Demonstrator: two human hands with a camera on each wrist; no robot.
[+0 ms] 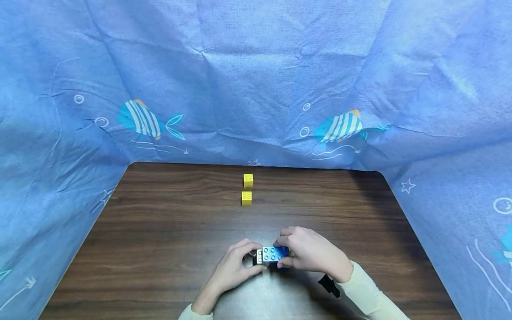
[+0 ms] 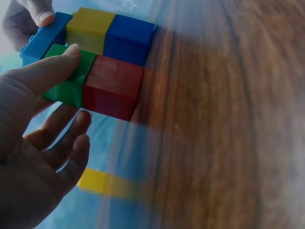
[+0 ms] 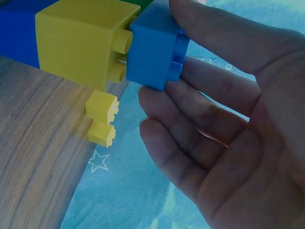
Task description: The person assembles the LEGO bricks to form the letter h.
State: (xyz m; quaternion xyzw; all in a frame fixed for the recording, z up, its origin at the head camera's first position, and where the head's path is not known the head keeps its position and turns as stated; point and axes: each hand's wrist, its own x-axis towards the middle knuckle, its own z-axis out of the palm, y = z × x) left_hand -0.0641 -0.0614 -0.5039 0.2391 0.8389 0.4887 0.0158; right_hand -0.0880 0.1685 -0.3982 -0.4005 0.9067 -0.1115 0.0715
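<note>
Two short brick stacks stand side by side on the table. One is a green brick (image 2: 86, 67) on a red brick (image 2: 113, 88); the other is a yellow brick (image 2: 90, 28) on a dark blue brick (image 2: 128, 38). My left hand (image 1: 236, 262) holds the green brick, thumb across its near face. A light blue brick (image 3: 150, 47) lies across the top, and my right hand (image 1: 312, 251) pinches its end between thumb and fingers. In the right wrist view the yellow brick's studs show in a narrow gap beneath the light blue one.
Two small yellow bricks (image 1: 248, 181) (image 1: 246, 198) sit farther back on the brown wood table (image 1: 168, 213), one behind the other. A blue cloth (image 1: 248, 89) with printed fish hangs along the back and both sides. Something black (image 1: 330, 286) shows by the right wrist.
</note>
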